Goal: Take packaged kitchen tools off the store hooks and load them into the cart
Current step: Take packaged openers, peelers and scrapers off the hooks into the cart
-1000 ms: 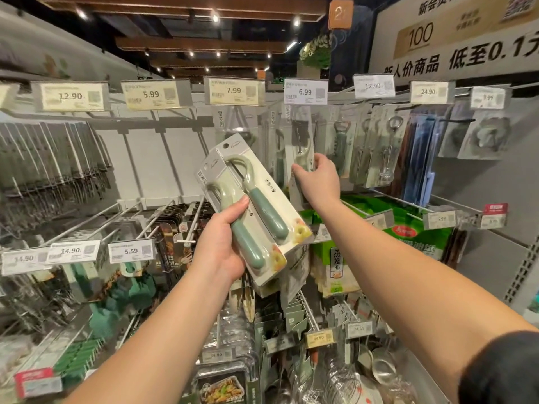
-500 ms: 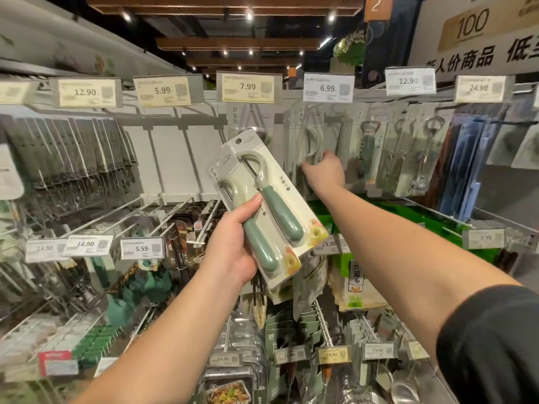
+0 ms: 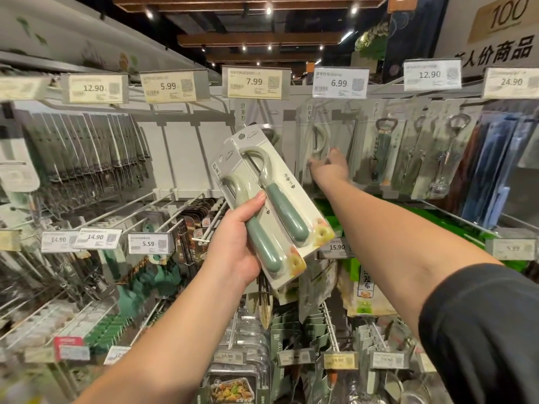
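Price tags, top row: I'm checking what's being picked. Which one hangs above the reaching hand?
The 6.99 tag: the right hand touches the packaged peelers directly beneath it.

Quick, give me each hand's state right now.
Left hand: closed, holding two peeler packs.
Right hand: on a hanging peeler pack; grip cannot be told.

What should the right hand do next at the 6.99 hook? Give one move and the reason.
Probably close the right hand on the hanging peeler pack and slide it forward off its hook. The fingers already touch that pack under the 6.99 tag, while the left hand is full with two peeler packs.
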Motion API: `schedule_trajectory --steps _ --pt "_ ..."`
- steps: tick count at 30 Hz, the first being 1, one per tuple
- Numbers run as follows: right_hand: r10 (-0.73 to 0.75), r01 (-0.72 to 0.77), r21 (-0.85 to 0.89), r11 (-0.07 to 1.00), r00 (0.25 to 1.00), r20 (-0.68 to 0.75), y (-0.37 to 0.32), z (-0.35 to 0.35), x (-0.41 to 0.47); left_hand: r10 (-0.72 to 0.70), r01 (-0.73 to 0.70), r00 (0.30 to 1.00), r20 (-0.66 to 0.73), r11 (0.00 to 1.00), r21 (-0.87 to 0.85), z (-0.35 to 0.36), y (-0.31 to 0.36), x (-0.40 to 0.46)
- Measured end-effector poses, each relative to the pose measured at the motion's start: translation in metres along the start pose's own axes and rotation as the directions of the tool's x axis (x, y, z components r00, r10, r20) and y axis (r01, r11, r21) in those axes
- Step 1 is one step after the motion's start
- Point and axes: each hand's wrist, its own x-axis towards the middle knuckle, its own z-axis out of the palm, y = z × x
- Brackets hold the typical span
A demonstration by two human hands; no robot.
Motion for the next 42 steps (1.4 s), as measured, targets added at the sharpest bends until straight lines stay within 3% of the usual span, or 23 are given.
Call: schedule_trajectory --steps 10,14,18,20,23,25,31,37,42 --pt "0.045 -0.043 -0.083 0.996 0.999 0.026 -0.004 -0.002 -0.005 0.015 -0.015 0.999 -0.030 1.000 -0.013 -0.006 -0.003 0.000" --pt "0.017 -0.021 0.132 0.991 0.999 0.029 -0.010 -0.018 -0.039 0.011 -0.012 1.000 -0.026 1.000 -0.013 -0.011 -0.005 -0.002" --pt "-0.152 0.124 0.304 0.944 0.986 0.070 -0.019 -0.055 -0.112 0.054 -0.052 0.995 -0.080 0.998 0.026 -0.020 -0.006 -0.005" --pt "-0.229 0.173 0.324 0.930 0.963 0.142 -0.019 -0.076 -0.154 0.094 -0.089 0.990 -0.104 0.995 0.045 -0.026 -0.008 -0.006" --pt "-0.325 0.216 0.295 0.931 0.858 0.397 -0.015 -0.095 -0.208 0.135 -0.124 0.984 -0.115 0.988 0.091 -0.030 -0.013 -0.009" --pt "-0.339 0.240 0.254 0.937 0.803 0.491 -0.014 -0.096 -0.229 0.143 -0.132 0.985 -0.091 0.984 0.116 -0.029 -0.018 -0.013" --pt "-0.353 0.338 0.112 0.935 0.837 0.418 0.005 -0.082 -0.237 0.160 -0.152 0.987 -0.025 0.968 0.201 -0.029 -0.030 -0.018" --pt "-0.262 0.241 0.102 0.965 0.881 0.394 0.026 -0.087 -0.232 0.204 -0.187 0.978 -0.033 0.942 0.279 -0.035 -0.033 -0.015" --pt "-0.146 0.119 0.118 0.986 0.954 0.261 0.042 -0.088 -0.223 0.202 -0.184 0.979 -0.039 0.943 0.276 -0.039 -0.030 -0.013"
